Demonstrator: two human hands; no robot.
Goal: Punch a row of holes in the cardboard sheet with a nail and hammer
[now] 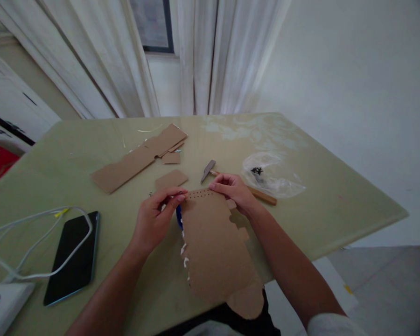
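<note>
Long brown cardboard cutout [215, 242], punched holes along top edge, white lacing down left side; held above pale green bench [336, 196]; left hand [154, 219] and right hand [233, 189] pinched on its top corners; looks light, thin, bendable, crease-prone; best held at edges, clear of lacing.

A hammer [243, 183] lies on the counter [336, 196] beside a clear plastic bag [273, 179]. Cardboard offcuts [140, 158] lie farther back. A black phone [74, 255] and white cable [31, 242] occupy the left.
</note>
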